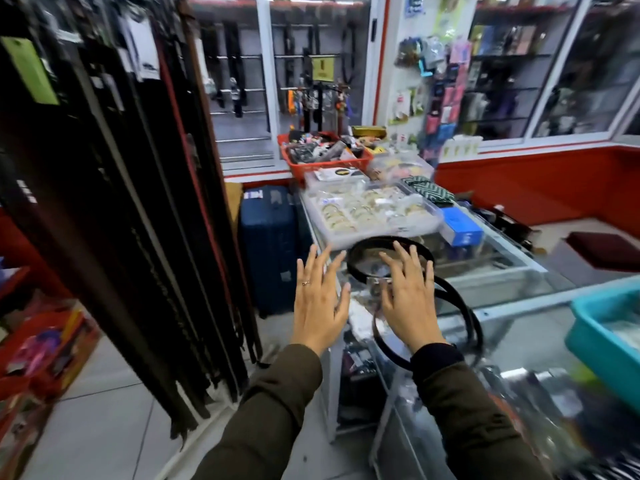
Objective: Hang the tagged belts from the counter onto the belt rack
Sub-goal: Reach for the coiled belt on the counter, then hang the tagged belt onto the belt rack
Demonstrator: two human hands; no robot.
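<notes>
A black belt [360, 249] lies in loose loops on the glass counter [512, 271], its metal buckle near the middle of the loops. My right hand [408, 299] hovers over the belt with fingers spread, holding nothing. Beside it, my left hand [320, 299], with a ring on one finger, is spread above the counter's left edge, also holding nothing. The belt rack [114, 188] fills the left side, hung with many dark belts and some tags.
Clear trays of bangles [374, 213], a red basket [325, 157] and a blue box [460, 225] sit further back on the counter. A teal tub [602, 334] stands at the right. A navy suitcase [268, 247] stands on the floor between rack and counter.
</notes>
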